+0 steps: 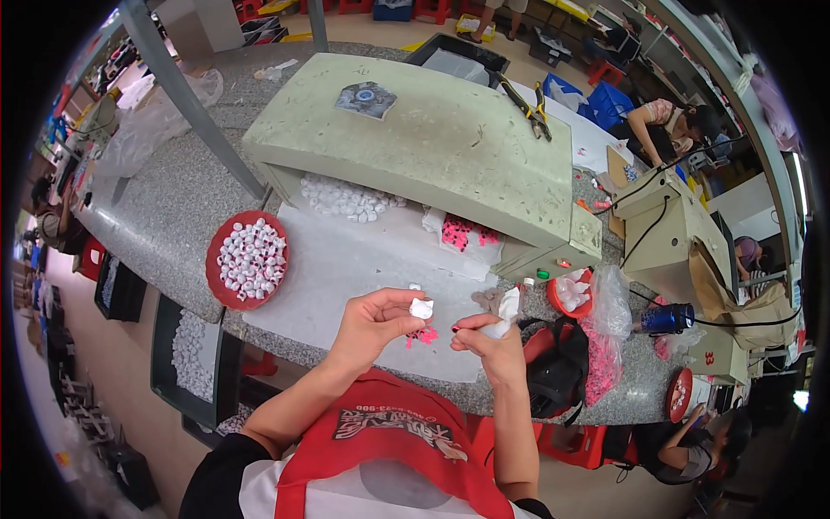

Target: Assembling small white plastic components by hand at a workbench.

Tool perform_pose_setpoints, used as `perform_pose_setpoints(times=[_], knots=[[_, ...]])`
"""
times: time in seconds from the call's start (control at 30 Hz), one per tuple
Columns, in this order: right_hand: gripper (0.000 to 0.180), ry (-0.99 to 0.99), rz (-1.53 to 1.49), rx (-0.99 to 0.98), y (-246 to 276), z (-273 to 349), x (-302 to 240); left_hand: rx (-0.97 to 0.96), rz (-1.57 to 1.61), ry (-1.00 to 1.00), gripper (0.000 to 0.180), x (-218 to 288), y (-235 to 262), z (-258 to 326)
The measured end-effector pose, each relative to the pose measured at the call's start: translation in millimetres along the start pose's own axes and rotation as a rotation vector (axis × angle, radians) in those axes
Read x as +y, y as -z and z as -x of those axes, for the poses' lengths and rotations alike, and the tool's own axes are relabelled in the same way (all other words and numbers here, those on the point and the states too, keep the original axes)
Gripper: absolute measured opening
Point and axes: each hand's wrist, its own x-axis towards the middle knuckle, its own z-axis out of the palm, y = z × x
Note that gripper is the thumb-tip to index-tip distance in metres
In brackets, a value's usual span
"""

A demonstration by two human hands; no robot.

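My left hand [380,322] pinches a small white moulded piece [421,309] between thumb and fingers above the work sheet. Just to its right, my right hand [491,344] is closed around a smooth white object [496,329] whose kind is partly hidden by the palm. A tiny dark reddish bit shows at the right fingertips, too small to name. Below and between the hands, small pink pieces [423,336] lie scattered on a white paper sheet [337,268]. Beside the right hand is a crumpled white cloth or tissue [509,303].
A red bowl [213,281] of white pieces stands at the left. Ahead, a pale green metal housing [415,112] covers more white and pink pieces; pliers [529,108] lie on top. A black bag [553,368], a red dish [553,298] and a blue cylinder [666,318] are at right.
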Motion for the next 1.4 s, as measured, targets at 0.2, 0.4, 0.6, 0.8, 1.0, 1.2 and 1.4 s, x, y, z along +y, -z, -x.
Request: perform_pose_setpoints(times=[0.2, 0.4, 0.6, 0.8, 1.0, 1.2, 1.4], knots=[[0.012, 0.576, 0.491, -0.117, -53.9, 25.3, -41.2, -0.026, -0.063, -0.079, 0.030, -1.4, -4.7, 7.6], [0.013, 0.305, 0.363, 0.051, -71.2, 35.8, -42.2, 0.005, -0.160, -0.254, 0.029, -0.1, -9.5, 14.2], [0.017, 0.580, 0.414, 0.008, -59.1, 31.2, -29.6, -0.069, -0.193, -0.313, 0.027, 2.3, -8.6, 19.2], [0.021, 0.321, 0.179, 0.054, -55.8, 32.9, -25.5, -0.147, -0.346, -0.380, 0.030, 8.6, -11.9, 20.0], [0.023, 0.375, 0.117, 0.031, -62.7, 34.7, -24.1, -0.246, 0.100, 0.049, 0.032, 15.7, -0.8, 16.3], [0.019, 0.365, 0.172, 0.057, -56.8, 38.6, -24.3, -0.147, 0.015, -0.252, 0.027, 10.4, -18.1, 24.0], [0.014, 0.449, 0.171, 0.082, -58.0, 36.3, -18.5, -0.038, -0.245, -0.429, 0.023, 7.2, -28.6, 25.2]])
